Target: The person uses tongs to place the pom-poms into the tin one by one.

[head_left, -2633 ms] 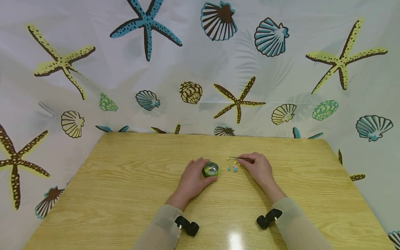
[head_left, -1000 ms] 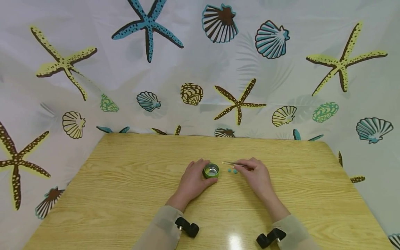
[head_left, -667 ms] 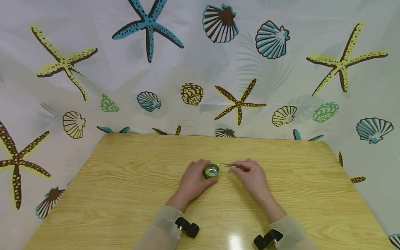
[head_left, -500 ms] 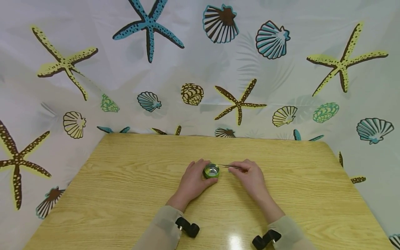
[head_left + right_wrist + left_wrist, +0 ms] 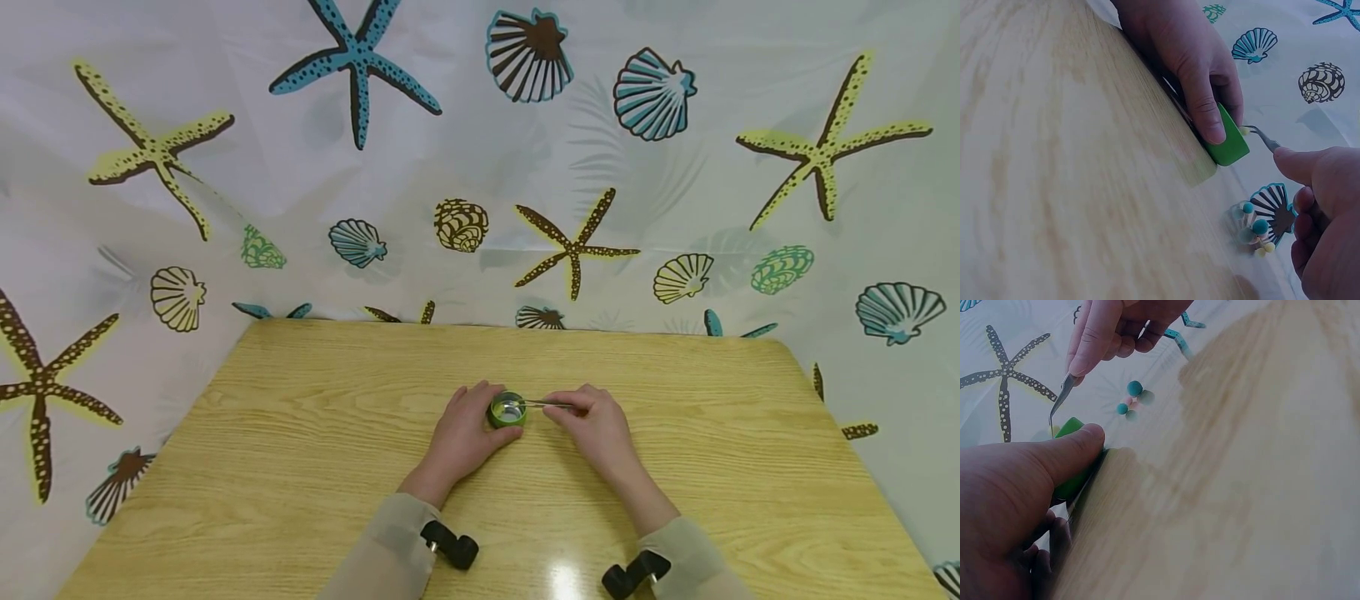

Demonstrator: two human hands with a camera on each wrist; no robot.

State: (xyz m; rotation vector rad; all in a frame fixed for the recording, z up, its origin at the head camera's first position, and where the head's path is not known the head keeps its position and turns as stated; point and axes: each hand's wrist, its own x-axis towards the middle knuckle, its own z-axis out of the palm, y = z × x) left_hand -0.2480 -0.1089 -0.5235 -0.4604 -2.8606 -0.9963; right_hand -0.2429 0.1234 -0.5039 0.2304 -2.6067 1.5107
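Note:
My left hand (image 5: 465, 429) grips a small round green tin (image 5: 507, 422) with a shiny metal inside, holding it on the table from its left side. From the right, my right hand (image 5: 600, 425) pinches tweezers (image 5: 551, 404), whose tips reach over the tin's mouth. A tiny yellow ball (image 5: 1245, 130) sits at the tweezer tips in the right wrist view. Beside the tin, blue balls (image 5: 1135, 388), a pink ball (image 5: 1128, 400) and yellow balls (image 5: 1269, 248) lie on the table; in the head view my right hand hides them.
The wooden table (image 5: 337, 400) stretches out on all sides of the hands. Behind it hangs a white cloth (image 5: 420, 150) printed with starfish and shells. Black wrist mounts (image 5: 450, 543) sit on both sleeves.
My right hand has carried the yellow ball in the tweezers leftward from the loose balls to the tin's mouth, covering the balls from the head view. My left hand stays on the tin.

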